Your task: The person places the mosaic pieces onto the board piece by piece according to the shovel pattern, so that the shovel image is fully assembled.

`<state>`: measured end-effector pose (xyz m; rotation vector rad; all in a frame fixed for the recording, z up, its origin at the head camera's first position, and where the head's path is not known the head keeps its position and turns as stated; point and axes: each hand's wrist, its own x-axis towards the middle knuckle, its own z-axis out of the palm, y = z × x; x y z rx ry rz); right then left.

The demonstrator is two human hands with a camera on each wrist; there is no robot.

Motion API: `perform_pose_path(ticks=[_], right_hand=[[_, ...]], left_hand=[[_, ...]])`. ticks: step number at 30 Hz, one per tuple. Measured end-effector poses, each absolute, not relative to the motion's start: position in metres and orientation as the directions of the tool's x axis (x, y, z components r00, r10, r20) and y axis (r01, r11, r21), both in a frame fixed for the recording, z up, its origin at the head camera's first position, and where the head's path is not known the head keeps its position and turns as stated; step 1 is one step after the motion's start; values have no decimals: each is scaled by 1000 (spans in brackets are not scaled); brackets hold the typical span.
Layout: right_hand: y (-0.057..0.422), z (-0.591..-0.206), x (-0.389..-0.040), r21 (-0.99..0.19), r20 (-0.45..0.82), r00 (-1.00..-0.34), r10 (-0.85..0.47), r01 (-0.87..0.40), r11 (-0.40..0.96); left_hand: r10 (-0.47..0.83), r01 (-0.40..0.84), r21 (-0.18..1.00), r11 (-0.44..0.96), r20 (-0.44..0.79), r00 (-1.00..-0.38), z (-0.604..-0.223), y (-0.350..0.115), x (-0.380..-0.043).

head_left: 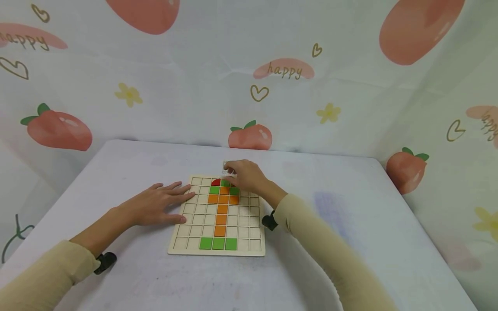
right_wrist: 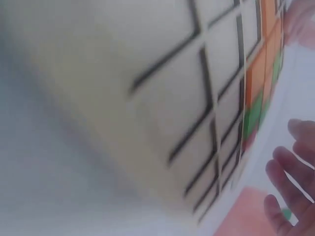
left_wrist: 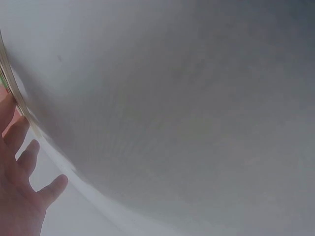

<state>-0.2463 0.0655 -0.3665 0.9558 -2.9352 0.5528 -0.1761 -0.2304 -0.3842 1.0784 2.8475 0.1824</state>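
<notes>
A square wooden grid board (head_left: 192, 231) lies on the table with coloured tiles in its cells. Orange tiles (head_left: 221, 220) form a column with a crossbar; green tiles (head_left: 218, 243) line the bottom row, and more green sits near the top. A red tile with a rounded corner (head_left: 215, 182) lies in the top row. My left hand (head_left: 153, 205) rests with spread fingers along the board's left edge. Over the far edge reaches my right hand (head_left: 247, 176), thumb and fingers apart, fingertips by a small white card (head_left: 225, 166) with a printed grid, which they partly cover.
The white table (head_left: 342, 259) extends around the board, with a faint purple smudge (head_left: 330, 211) on the right. Behind it hangs a white cloth (head_left: 194, 86) printed with peaches, hearts and flowers. Dark straps with small devices (head_left: 105, 262) sit at both wrists.
</notes>
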Motion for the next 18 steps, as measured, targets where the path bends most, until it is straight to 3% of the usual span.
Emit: perform_pose_path(ticks=[18], right_hand=[[200,-344,-257,-309,163,-901,-402,-434,846]], left_hand=[[663,655,114,747,-70,-745,-381,-238,-175]])
